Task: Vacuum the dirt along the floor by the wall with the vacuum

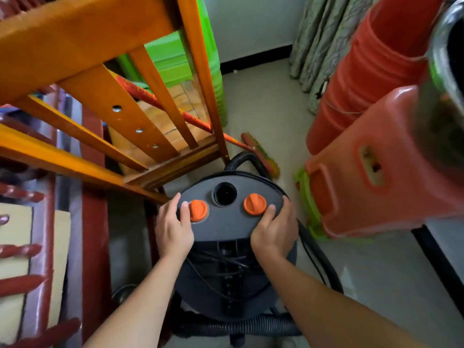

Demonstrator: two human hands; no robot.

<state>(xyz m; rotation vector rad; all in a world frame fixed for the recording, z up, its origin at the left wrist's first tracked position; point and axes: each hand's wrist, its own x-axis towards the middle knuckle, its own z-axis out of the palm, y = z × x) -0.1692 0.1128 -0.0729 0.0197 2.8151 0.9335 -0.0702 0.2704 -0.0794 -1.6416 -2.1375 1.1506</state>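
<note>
A dark grey canister vacuum (227, 219) stands on the floor right below me, with two orange knobs (254, 204) and a round black port on its flat top. My left hand (173, 228) grips the top's left edge, thumb beside the left orange knob (198, 209). My right hand (275, 228) grips the right edge, thumb near the right knob. A black cord is wound on the vacuum's body, and its ribbed hose (236, 327) lies on the floor in front of my feet.
An orange wooden chair (140, 116) is tipped over the vacuum's left side. A broom (261, 155) lies beyond it. Stacked red stools (376, 156) stand right, green stools (211, 71) far left, curtains and a white wall with a black skirting behind.
</note>
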